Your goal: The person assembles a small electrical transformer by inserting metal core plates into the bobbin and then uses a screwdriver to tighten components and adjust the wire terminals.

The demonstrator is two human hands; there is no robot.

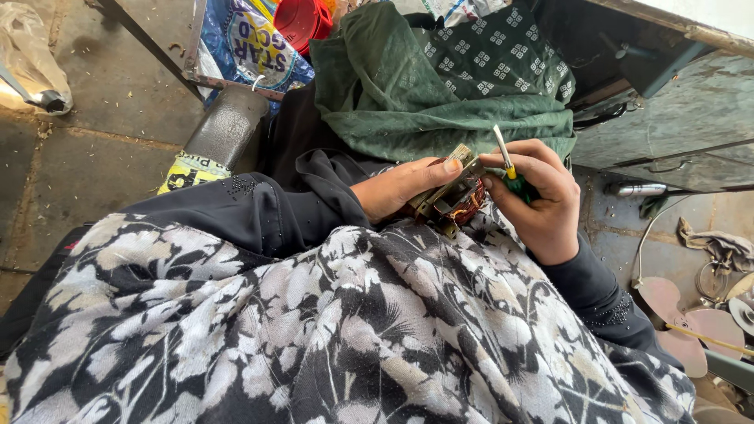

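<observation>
My left hand (400, 188) grips a small motor stator (452, 196), a metal block with copper windings showing at its lower right. Its thumb lies along the top of the block. My right hand (542, 196) is closed on a screwdriver (506, 161) with a green and yellow handle; the metal shaft sticks up out of the fist. The two hands meet over my lap, which is covered by black and white flowered cloth (353, 330). Both arms wear black sleeves.
A green cloth (440, 94) lies ahead of the hands. A grey cylinder (224, 129) and a printed plastic bag (243, 43) stand at the upper left on the stone floor. Pink fan blades (691, 326) and a metal bench (683, 102) are at the right.
</observation>
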